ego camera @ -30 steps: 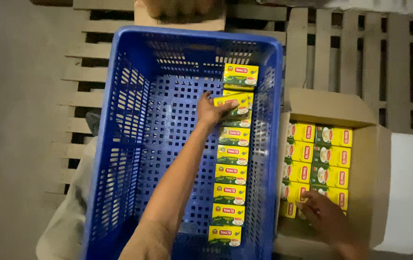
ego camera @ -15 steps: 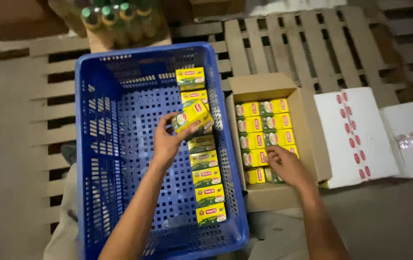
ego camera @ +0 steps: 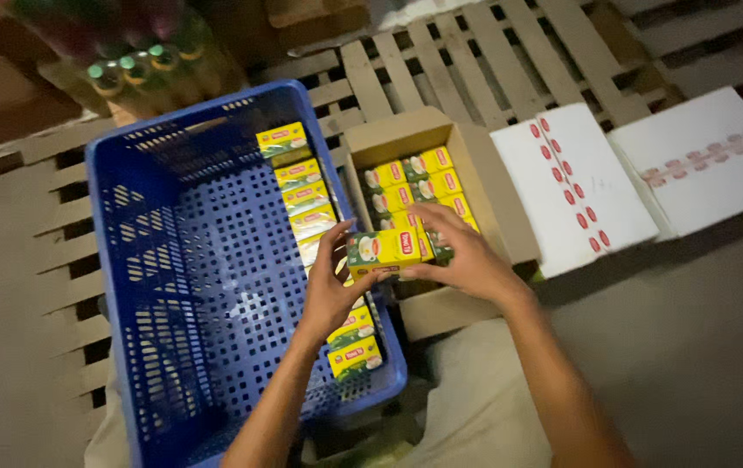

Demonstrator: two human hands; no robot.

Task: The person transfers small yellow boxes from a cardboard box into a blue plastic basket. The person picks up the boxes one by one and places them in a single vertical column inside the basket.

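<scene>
Near the middle of the frame, the left hand point(ego camera: 330, 290) and the right hand point(ego camera: 467, 257) each hold one end of a small yellow box point(ego camera: 386, 251), lying sideways over the blue crate's point(ego camera: 142, 286) right wall, beside the open cardboard carton point(ego camera: 475, 173).

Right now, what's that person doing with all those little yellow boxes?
A person holds one small yellow and green box between both hands, the left hand and the right hand, just above the edge of a blue plastic crate. A row of the same boxes lies along the crate's right side. More sit packed in an open cardboard carton beside it. Everything rests on wooden pallets.
</scene>
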